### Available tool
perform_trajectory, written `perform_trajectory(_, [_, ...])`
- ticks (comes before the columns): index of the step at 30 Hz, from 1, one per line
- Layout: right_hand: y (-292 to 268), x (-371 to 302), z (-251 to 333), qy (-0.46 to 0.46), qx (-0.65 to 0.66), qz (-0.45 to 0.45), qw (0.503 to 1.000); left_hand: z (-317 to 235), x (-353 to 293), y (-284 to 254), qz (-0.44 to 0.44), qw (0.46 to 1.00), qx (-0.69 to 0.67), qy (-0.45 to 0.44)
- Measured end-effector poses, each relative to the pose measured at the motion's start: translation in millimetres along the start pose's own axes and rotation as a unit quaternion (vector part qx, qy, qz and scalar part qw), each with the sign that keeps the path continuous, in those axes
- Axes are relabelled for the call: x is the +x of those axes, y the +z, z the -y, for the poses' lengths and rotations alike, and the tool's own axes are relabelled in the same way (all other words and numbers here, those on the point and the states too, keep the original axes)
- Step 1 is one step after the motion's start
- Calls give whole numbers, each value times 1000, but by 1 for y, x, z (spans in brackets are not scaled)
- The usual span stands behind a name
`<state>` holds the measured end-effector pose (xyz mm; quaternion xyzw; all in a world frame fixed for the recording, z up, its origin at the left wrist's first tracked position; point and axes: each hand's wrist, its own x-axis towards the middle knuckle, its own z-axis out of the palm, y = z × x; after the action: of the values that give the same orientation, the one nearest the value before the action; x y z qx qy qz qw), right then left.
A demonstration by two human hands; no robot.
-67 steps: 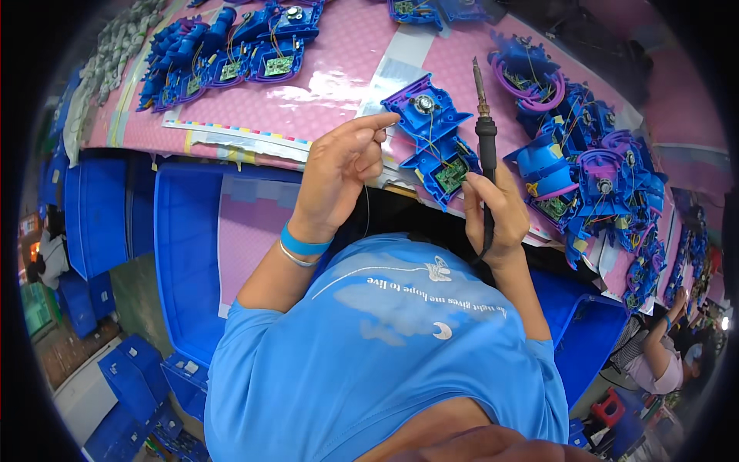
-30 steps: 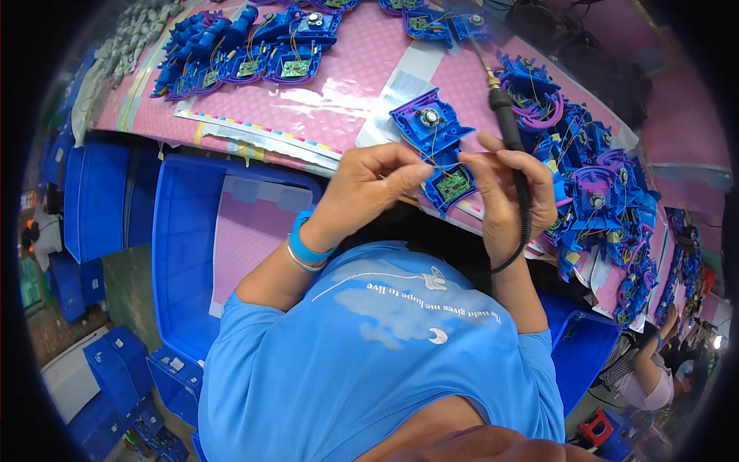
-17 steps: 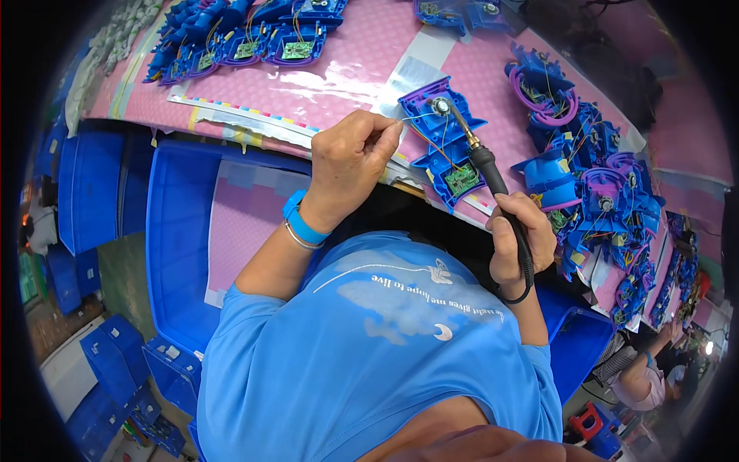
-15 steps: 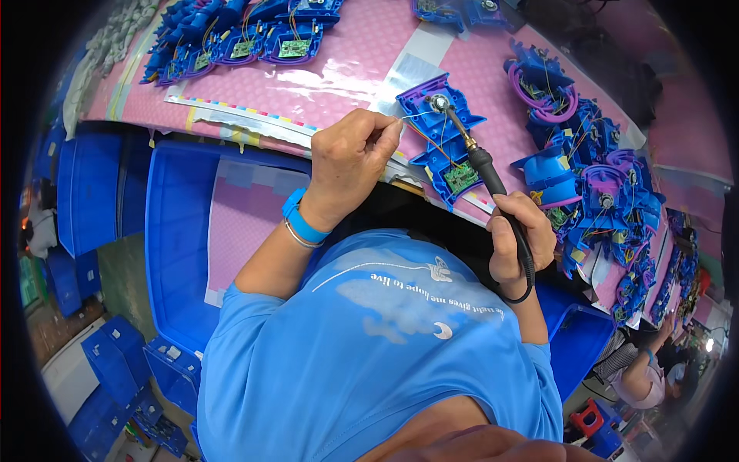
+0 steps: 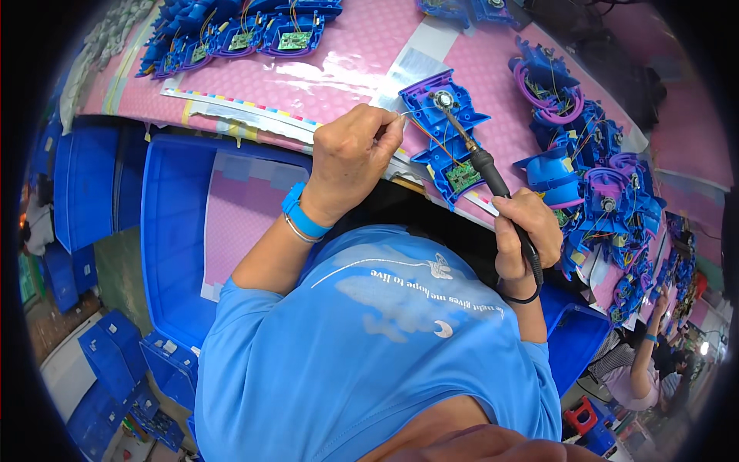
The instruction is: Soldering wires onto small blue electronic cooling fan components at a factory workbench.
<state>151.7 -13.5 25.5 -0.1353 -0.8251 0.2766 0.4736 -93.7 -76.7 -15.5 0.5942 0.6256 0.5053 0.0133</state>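
Note:
My right hand [image 5: 530, 231] is wrapped round the black handle of a soldering iron [image 5: 489, 169]. The iron's tip reaches the edge of a round silver speaker-like part [image 5: 443, 100] in a blue plastic housing [image 5: 454, 119] with purple trim. My left hand [image 5: 360, 150] is closed in a pinch on a thin strand of solder wire [image 5: 407, 115] at the housing's left side; its end is hard to make out. Orange and pale wires run down to a green circuit board [image 5: 463, 177] in the housing's near part.
Similar blue housings crowd the right of the pink-covered table [image 5: 354, 31], with a purple-ringed one [image 5: 550, 92] nearest. More housings [image 5: 295, 38] line the far left. A blue bin [image 5: 173, 254] stands below the table edge. Another person's arm [image 5: 645, 362] shows at far right.
The iron's tip has dropped slightly from the middle of the round part toward its lower edge. Less solder wire shows beyond my left fingers. The other person's arm has risen.

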Motion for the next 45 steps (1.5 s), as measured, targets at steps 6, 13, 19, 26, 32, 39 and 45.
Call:
perform_trajectory(6, [-1, 3, -3, 11, -6, 10, 1000, 1, 0, 0, 1, 1000, -7, -1])
perform_trajectory(13, [1, 6, -5, 10, -12, 18, 1000, 2, 1, 1, 3, 1000, -6, -3])
perform_trajectory(19, [-3, 7, -3, 15, -37, 38, 998, 2, 3, 4, 9, 1000, -15, -8])
perform_trajectory(26, [-7, 2, 6, 22, 28, -45, 998, 4, 5, -1, 12, 1000, -17, -14])
perform_trajectory(32, [-6, 11, -1, 21, 17, -20, 999, 7, 5, -8, 19, 1000, 7, -11])
perform_trajectory(39, [-5, 14, -1, 24, 7, 17, 1000, 3, 5, -6, 5, 1000, 2, 18])
perform_trajectory(45, [-7, 11, -1, 32, -8, 17, 999, 1, 7, 0, 7, 1000, -12, 20])
